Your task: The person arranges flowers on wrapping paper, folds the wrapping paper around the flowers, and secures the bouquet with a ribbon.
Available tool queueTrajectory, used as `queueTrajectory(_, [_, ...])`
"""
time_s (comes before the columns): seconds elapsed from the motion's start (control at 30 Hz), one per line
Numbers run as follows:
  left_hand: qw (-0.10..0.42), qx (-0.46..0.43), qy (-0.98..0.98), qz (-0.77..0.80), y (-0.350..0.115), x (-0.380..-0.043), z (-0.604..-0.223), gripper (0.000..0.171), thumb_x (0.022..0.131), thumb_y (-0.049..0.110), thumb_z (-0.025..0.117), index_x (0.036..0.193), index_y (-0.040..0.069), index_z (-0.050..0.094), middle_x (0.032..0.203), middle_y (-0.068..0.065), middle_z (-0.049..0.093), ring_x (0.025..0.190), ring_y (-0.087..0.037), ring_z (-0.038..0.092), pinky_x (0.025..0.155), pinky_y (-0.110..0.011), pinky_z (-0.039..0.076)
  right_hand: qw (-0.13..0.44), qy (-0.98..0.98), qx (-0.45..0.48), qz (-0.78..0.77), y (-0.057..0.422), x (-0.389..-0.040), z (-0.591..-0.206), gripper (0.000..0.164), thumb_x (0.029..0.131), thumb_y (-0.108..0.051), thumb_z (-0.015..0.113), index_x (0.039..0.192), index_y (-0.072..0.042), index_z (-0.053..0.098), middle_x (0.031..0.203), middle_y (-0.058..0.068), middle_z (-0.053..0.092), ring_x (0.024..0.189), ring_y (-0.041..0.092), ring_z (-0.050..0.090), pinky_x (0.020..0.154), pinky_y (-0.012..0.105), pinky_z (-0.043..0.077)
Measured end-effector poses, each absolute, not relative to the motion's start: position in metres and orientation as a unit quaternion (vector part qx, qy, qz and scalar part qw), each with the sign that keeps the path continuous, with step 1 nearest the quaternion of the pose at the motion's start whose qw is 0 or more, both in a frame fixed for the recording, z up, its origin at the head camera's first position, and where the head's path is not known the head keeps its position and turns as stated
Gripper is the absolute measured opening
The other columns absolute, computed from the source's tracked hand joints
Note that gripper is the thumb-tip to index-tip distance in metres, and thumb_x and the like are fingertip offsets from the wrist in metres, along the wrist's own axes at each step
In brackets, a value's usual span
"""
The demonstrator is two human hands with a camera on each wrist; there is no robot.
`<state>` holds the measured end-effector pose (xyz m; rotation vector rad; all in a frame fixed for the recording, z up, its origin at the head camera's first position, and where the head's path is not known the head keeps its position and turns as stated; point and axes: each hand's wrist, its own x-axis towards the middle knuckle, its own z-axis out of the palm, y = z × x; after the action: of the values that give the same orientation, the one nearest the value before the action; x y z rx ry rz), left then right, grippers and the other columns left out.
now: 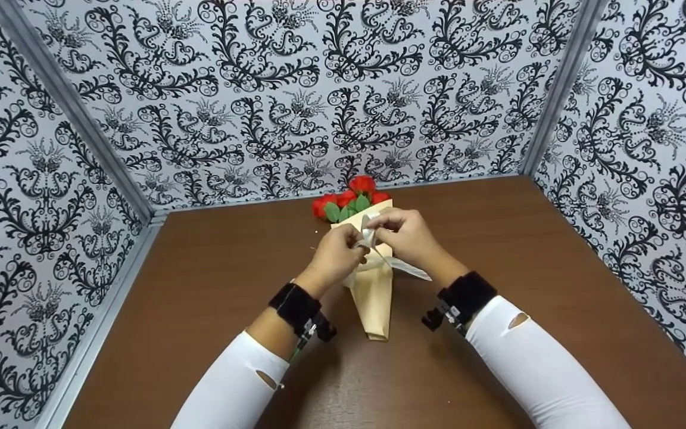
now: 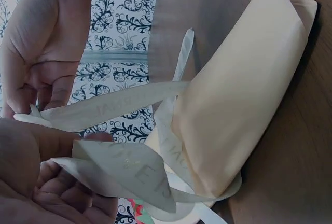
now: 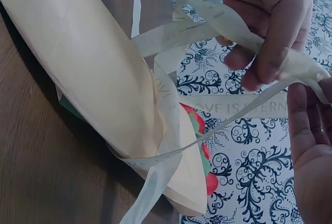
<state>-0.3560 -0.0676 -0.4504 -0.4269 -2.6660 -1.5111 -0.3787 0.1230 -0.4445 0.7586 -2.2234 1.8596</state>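
Note:
A bouquet of red roses (image 1: 362,185) with green leaves lies on the table, wrapped in cream paper (image 1: 374,304). Round the wrap's middle runs a pale ribbon (image 3: 167,107) with printed lettering. My left hand (image 1: 336,253), over the wrap, pinches the ribbon between thumb and fingers; a folded length (image 2: 129,169) sticks out from it. My right hand (image 1: 408,238), close beside it, pinches another stretch of ribbon above the paper. One loose ribbon tail (image 1: 411,269) extends to the right. In the right wrist view, ribbon stretches between the left hand (image 3: 275,32) and the right hand (image 3: 316,136).
The brown table (image 1: 218,286) meets patterned walls (image 1: 271,89) at the back and sides, with grey corner posts (image 1: 563,83). Each wrist wears a black strap (image 1: 296,305) with a small camera. Tiny white scraps lie left of the bouquet.

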Motion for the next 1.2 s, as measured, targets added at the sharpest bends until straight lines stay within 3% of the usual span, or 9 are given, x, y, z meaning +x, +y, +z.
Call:
queueTrajectory(0.13, [0.059, -0.131, -0.870, -0.473, -0.069, -0.358, -0.450, 0.004, 0.092, 0.004, 0.073, 0.095, 0.007, 0.072, 0.086, -0.005, 0.073, 0.076, -0.012, 0.065, 0.070, -0.026, 0.056, 0.059, -0.728, 0.259, 0.632, 0.124, -0.379, -0.446, 0.015, 0.091, 0.002, 0.075, 0.104, 0.006, 0.080, 0.103, 0.016, 0.074, 0.087, 0.014, 0.071, 0.075, 0.028, 0.064])
queueTrajectory(0.33, [0.083, -0.142, -0.878, -0.449, -0.071, -0.359, -0.450, 0.006, 0.091, 0.012, 0.080, 0.093, 0.007, 0.078, 0.085, -0.001, 0.072, 0.079, -0.011, 0.061, 0.073, -0.026, 0.052, 0.057, -0.763, 0.248, 0.594, 0.123, -0.378, -0.445, 0.030, 0.076, -0.014, 0.096, 0.101, -0.006, 0.082, 0.100, 0.010, 0.073, 0.081, 0.014, 0.066, 0.071, 0.024, 0.058])
queueTrajectory(0.57, [0.037, -0.178, -0.864, -0.470, -0.076, -0.358, -0.448, 0.016, 0.086, 0.012, 0.072, 0.100, 0.008, 0.078, 0.087, 0.002, 0.069, 0.079, -0.011, 0.059, 0.071, -0.024, 0.049, 0.070, -0.782, 0.266, 0.559, 0.122, -0.380, -0.447, 0.023, 0.079, -0.006, 0.092, 0.099, -0.009, 0.081, 0.100, 0.011, 0.073, 0.086, 0.020, 0.063, 0.076, 0.025, 0.059])
queueTrajectory(0.77, [-0.003, -0.170, -0.847, -0.505, -0.079, -0.360, -0.447, 0.021, 0.097, 0.019, 0.067, 0.107, 0.007, 0.082, 0.097, -0.005, 0.079, 0.088, -0.011, 0.067, 0.082, -0.026, 0.055, 0.088, -0.790, 0.282, 0.538, 0.122, -0.381, -0.451, 0.021, 0.081, 0.000, 0.086, 0.098, -0.011, 0.079, 0.100, 0.005, 0.071, 0.092, 0.016, 0.066, 0.081, 0.030, 0.064])
queueTrajectory(0.93, [-0.013, -0.159, -0.844, -0.512, -0.080, -0.363, -0.450, 0.021, 0.100, 0.018, 0.070, 0.110, 0.004, 0.082, 0.099, -0.008, 0.080, 0.084, -0.009, 0.066, 0.077, -0.023, 0.054, 0.102, -0.791, 0.289, 0.530, 0.121, -0.382, -0.453, 0.021, 0.081, 0.001, 0.085, 0.098, -0.009, 0.078, 0.099, 0.005, 0.070, 0.093, 0.017, 0.065, 0.083, 0.041, 0.065])
queueTrajectory(1.07, [-0.007, -0.163, -0.853, -0.495, -0.081, -0.362, -0.449, 0.018, 0.097, 0.016, 0.075, 0.107, 0.003, 0.083, 0.100, -0.011, 0.081, 0.080, -0.007, 0.066, 0.073, -0.019, 0.055, 0.108, -0.791, 0.296, 0.524, 0.120, -0.381, -0.454, 0.023, 0.079, -0.001, 0.090, 0.099, -0.007, 0.078, 0.098, 0.008, 0.070, 0.093, 0.019, 0.066, 0.083, 0.041, 0.065])
queueTrajectory(1.2, [-0.009, -0.155, -0.872, -0.464, -0.081, -0.361, -0.445, 0.012, 0.093, 0.013, 0.079, 0.101, 0.004, 0.084, 0.089, -0.007, 0.080, 0.073, -0.007, 0.063, 0.066, -0.019, 0.052, 0.100, -0.791, 0.303, 0.522, 0.120, -0.379, -0.455, 0.026, 0.078, -0.002, 0.091, 0.100, -0.004, 0.078, 0.101, 0.014, 0.070, 0.094, 0.027, 0.068, 0.083, 0.042, 0.065])
